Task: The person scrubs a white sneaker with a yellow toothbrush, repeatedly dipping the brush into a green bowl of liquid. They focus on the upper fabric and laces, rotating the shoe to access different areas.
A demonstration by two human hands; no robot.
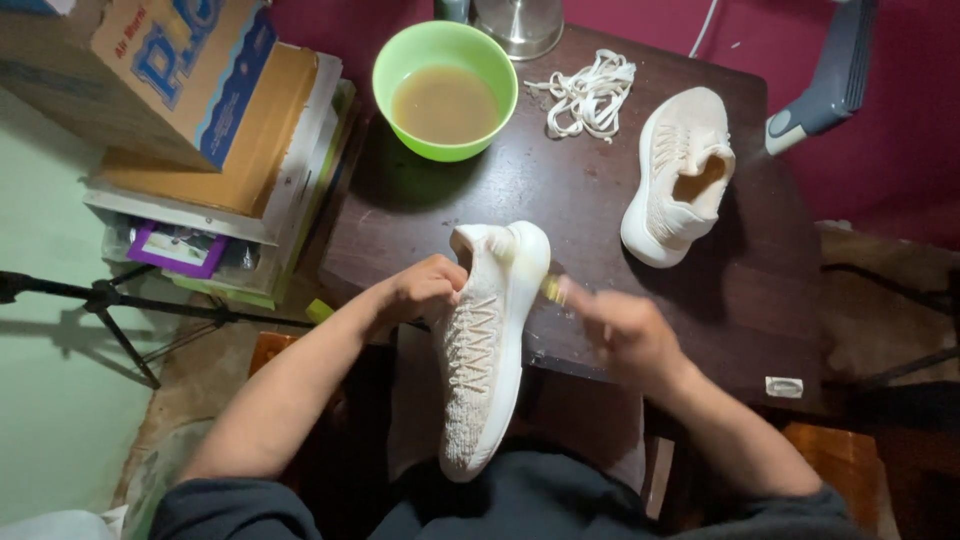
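Cream knit shoe point(487, 340) overhanging table's point(600, 200) near edge, gripped at heel end by left hand point(420, 292). Right hand point(620, 330), blurred, closed on small yellow-green brush point(552, 290) against sole. Second shoe point(680, 175) and laces point(590, 92) near far right corner; green bowl point(445, 90) of murky water at far edge.

I see a dark brown wooden table point(600, 190) filling the centre of the frame, its top scuffed and catching dull overhead light. Along the upper edge runs a deep red wall point(900, 130). At left, a pale green wall point(40, 300) stands behind a black tripod point(110, 305). At lower left lies worn brownish floor point(190, 400). Stacked cardboard boxes point(200, 110) occupy the upper left.
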